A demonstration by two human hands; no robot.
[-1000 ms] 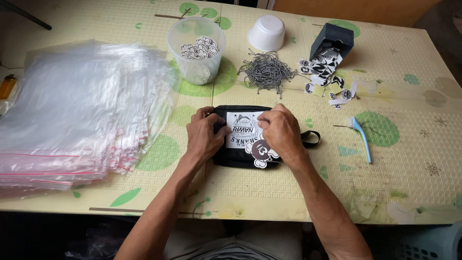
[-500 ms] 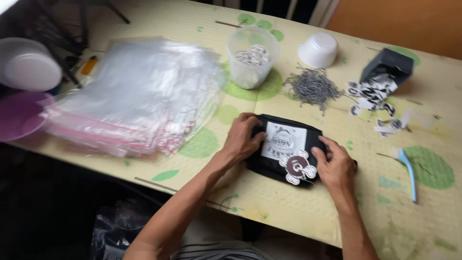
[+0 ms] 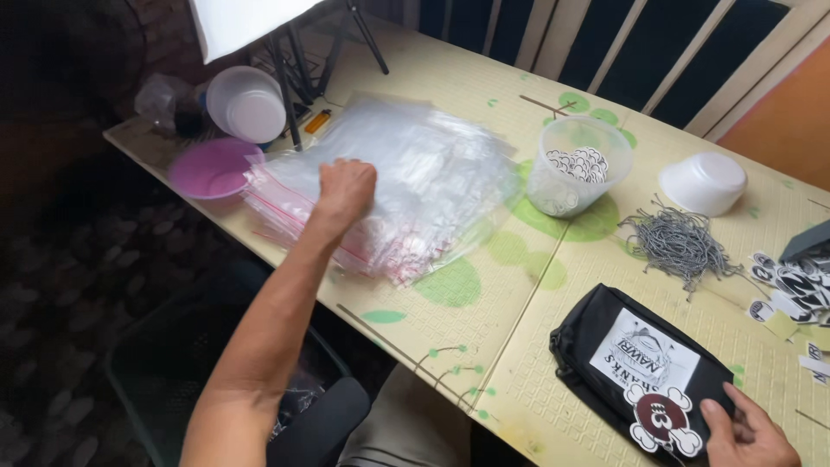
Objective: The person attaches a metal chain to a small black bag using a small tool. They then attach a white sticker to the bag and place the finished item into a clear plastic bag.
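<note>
My left hand reaches out to the left, and its curled fingers pinch the top of a thick pile of clear zip bags with red seal strips. At the bottom right, my right hand lies on the near corner of a black pouch. The pouch lies flat on the table. It carries a white printed label and a round dark red sticker with white bone shapes.
Behind the pouch lie a heap of grey string ties, a clear tub of round stickers, an upturned white bowl and loose black-and-white stickers. A purple bowl, a white bowl and tripod legs stand at the far left.
My left hand has left the pouch and reached left onto the bag pile. My right hand has slid to the pouch's right corner. The view has swung left.
</note>
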